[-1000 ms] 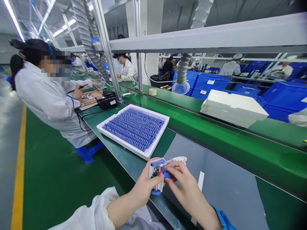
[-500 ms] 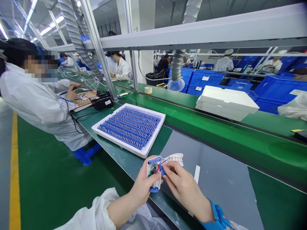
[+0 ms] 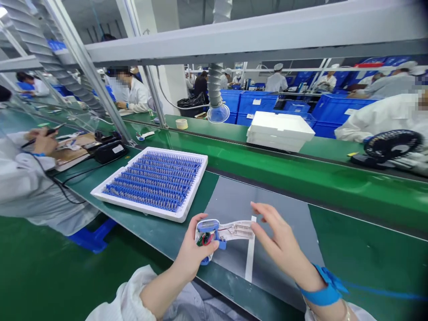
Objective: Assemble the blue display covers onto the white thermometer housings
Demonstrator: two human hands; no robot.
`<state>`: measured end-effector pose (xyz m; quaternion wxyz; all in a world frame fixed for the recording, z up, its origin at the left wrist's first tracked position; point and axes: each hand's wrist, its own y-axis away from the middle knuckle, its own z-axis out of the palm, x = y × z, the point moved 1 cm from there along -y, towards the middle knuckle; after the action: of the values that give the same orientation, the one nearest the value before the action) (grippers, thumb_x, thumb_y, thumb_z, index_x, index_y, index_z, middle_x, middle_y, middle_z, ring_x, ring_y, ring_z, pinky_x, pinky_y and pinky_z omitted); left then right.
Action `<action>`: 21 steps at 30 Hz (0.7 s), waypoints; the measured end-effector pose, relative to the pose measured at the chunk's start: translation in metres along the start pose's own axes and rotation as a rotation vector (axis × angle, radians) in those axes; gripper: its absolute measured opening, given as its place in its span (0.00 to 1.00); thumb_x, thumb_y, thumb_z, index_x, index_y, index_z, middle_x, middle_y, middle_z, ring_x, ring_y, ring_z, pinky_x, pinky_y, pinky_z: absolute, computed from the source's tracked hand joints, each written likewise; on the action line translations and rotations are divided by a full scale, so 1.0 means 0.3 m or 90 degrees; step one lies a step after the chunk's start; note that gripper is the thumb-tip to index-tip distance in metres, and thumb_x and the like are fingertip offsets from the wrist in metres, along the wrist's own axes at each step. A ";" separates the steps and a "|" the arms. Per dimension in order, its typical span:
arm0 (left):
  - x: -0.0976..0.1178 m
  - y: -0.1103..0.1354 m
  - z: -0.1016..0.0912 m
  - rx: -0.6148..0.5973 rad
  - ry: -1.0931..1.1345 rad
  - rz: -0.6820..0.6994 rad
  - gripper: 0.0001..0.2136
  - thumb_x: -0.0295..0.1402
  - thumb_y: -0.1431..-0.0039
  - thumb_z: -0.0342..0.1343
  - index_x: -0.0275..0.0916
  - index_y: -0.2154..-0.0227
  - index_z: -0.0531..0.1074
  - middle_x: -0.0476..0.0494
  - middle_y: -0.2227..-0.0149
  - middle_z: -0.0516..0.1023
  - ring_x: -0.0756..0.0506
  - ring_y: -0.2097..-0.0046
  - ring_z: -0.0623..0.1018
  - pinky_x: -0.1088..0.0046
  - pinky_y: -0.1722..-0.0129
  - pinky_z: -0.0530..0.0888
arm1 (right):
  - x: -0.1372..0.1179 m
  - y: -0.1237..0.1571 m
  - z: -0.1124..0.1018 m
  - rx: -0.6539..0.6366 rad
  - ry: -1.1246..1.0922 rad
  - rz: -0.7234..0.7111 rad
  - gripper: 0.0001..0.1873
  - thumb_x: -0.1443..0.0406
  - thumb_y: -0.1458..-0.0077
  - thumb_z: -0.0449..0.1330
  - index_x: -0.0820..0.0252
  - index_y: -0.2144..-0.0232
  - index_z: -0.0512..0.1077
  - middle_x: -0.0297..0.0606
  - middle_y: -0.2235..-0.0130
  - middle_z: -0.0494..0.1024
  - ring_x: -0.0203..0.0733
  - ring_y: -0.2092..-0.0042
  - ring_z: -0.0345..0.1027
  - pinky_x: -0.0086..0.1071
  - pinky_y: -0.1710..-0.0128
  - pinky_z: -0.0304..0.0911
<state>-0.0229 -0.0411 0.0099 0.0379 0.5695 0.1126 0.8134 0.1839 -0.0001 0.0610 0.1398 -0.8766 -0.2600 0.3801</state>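
Two hands are in my view at the near edge of the bench [image 3: 160,232]. The left hand [image 3: 191,253] grips a white open housing [image 3: 236,230] at its blue end, with the thumb laid over the top. Inside I think there are red and green wires, but they are too small to be sure. The housing lies low over the grey mat [image 3: 284,196]. The right hand [image 3: 279,240] is spread and loose, holding nothing, just beside the housing's other end. A white tray of blue parts [image 3: 154,183] stands near, on the left.
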 end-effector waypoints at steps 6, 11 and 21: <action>-0.037 -0.070 0.123 -0.148 0.000 -0.062 0.35 0.38 0.59 0.66 0.44 0.51 0.52 0.51 0.69 0.72 0.52 0.72 0.71 0.74 0.68 0.69 | 0.120 0.068 -0.027 -0.168 -0.346 0.296 0.21 0.52 0.42 0.49 0.60 0.59 0.71 0.35 0.72 0.74 0.34 0.74 0.65 0.27 0.75 0.64; -0.110 -0.193 0.186 -0.181 -0.130 -0.030 0.42 0.48 0.53 0.59 0.42 0.41 0.42 0.33 0.44 0.61 0.43 0.48 0.69 0.67 0.49 0.63 | 0.398 0.062 -0.102 0.080 -0.353 0.423 0.26 0.47 0.45 0.49 0.63 0.71 0.71 0.40 0.73 0.75 0.35 0.76 0.66 0.27 0.79 0.63; -0.225 -0.160 0.342 -0.509 -0.652 0.121 0.14 0.34 0.50 0.52 0.39 0.59 0.69 0.44 0.64 0.76 0.48 0.67 0.73 0.72 0.63 0.68 | 0.423 0.186 -0.008 0.053 -0.168 0.335 0.12 0.61 0.51 0.59 0.60 0.65 0.76 0.38 0.69 0.77 0.38 0.69 0.70 0.32 0.66 0.65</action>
<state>0.0933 0.0072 -0.0297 0.2234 0.8342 -0.2815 0.4183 0.2784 0.0251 -0.0374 0.0370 -0.8503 -0.0244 0.5244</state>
